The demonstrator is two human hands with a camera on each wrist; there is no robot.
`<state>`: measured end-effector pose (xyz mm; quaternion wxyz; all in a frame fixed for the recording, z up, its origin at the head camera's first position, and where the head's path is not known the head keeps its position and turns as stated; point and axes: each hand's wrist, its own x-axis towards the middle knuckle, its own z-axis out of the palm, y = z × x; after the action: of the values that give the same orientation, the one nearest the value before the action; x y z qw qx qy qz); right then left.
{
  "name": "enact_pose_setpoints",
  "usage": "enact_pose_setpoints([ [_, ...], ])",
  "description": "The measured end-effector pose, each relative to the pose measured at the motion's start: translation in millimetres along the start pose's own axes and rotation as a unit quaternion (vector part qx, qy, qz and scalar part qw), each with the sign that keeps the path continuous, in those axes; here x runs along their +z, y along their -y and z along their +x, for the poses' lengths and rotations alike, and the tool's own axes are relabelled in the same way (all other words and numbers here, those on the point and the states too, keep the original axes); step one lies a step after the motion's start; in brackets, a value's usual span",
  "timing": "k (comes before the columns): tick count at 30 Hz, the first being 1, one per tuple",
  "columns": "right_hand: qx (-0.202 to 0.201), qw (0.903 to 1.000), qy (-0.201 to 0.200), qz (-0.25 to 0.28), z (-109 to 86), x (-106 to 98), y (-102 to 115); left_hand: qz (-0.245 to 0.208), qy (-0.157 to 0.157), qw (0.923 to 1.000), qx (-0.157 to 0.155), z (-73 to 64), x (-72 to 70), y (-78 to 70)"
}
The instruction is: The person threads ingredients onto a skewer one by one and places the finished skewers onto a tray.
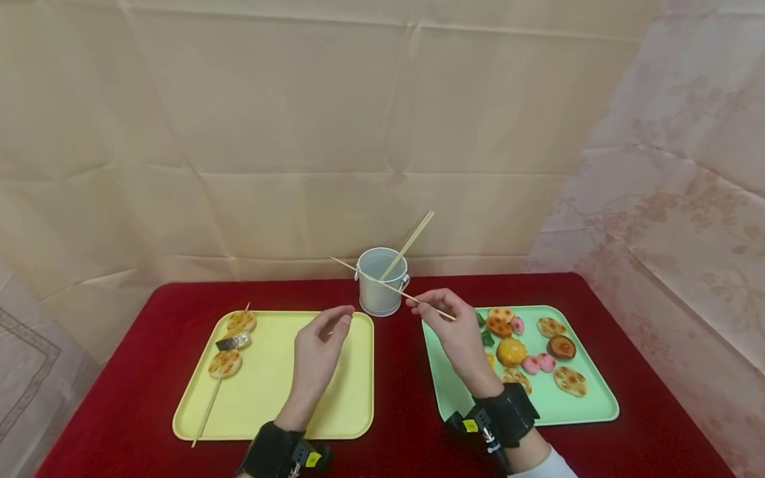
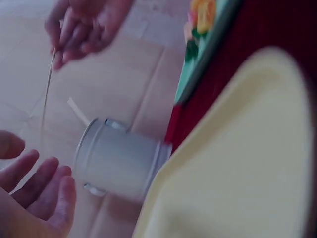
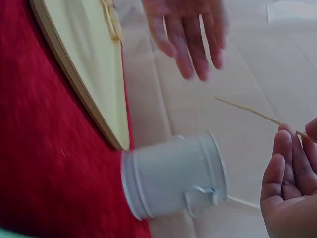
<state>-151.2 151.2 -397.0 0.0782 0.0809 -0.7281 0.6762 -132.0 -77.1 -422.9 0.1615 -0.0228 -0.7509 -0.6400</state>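
Note:
My right hand [image 1: 448, 325] pinches a thin wooden skewer [image 1: 358, 271] near one end, with its pointed end aimed left across the front of the metal bucket [image 1: 380, 298]. In the right wrist view the skewer [image 3: 247, 110] runs between thumb and fingertips. My left hand [image 1: 319, 352] is raised over the yellow tray [image 1: 277, 398], its fingers loosely bent and apart from the skewer. Seen from the left wrist, nothing lies in that hand [image 2: 39, 198]. More skewers [image 1: 412, 240] lean inside the bucket.
A loaded skewer lies on the yellow tray's left side, with two round toasted pieces [image 1: 225, 364] and a dark silvery piece [image 1: 234, 341] between them. The green tray [image 1: 448, 392] bears toy foods, including a yellow round piece [image 1: 511, 352] and a mushroom-like brown one [image 1: 561, 347]. Red cloth [image 1: 400, 398] covers the table.

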Motion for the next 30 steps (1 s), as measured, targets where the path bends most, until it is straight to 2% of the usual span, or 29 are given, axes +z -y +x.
enact_pose_setpoints([
  [2, 0.014, 0.9996, 0.018, 0.013, -1.7, 5, -2, -0.058, 0.008, 0.9978, -0.03, -1.6, 3.4, 0.4],
  [4, 0.027, 0.9987, 0.035, 0.024, -3.3, 10, -4, -0.108, 0.017, 0.9924, -0.057, -3.0, 5.6, 0.5],
  [7, 0.041, 0.9971, 0.053, 0.034, -5.9, 17, -5, -0.17, 0.028, 0.9802, -0.097, -3.5, 5.7, 0.4],
  [10, 0.051, 0.9959, 0.068, 0.032, -8.0, 23, -6, -0.225, 0.042, 0.9647, -0.129, -3.0, 4.6, -0.2],
  [13, 0.057, 0.9944, 0.086, 0.022, -9.4, 28, -8, -0.266, 0.052, 0.9501, -0.154, -2.5, 4.4, -1.1],
  [16, 0.058, 0.9932, 0.1, 0.016, -10.5, 31, -11, -0.287, 0.05, 0.9411, -0.173, -3.3, 5.9, -1.0],
  [19, 0.061, 0.9924, 0.106, 0.014, -12.0, 33, -13, -0.3, 0.041, 0.9359, -0.179, -5.3, 8.6, -0.1],
  [22, 0.064, 0.9916, 0.112, 0.009, -12.8, 34, -16, -0.306, 0.027, 0.9346, -0.178, -7.1, 12.2, 0.0],
  [26, 0.055, 0.9906, 0.125, -0.008, -14.6, 36, -17, -0.306, 0.008, 0.9355, -0.177, -9.0, 14.4, -0.6],
  [30, 0.038, 0.9891, 0.139, -0.029, -17.0, 39, -17, -0.305, 0.007, 0.9365, -0.172, -10.7, 16.1, -1.0],
])
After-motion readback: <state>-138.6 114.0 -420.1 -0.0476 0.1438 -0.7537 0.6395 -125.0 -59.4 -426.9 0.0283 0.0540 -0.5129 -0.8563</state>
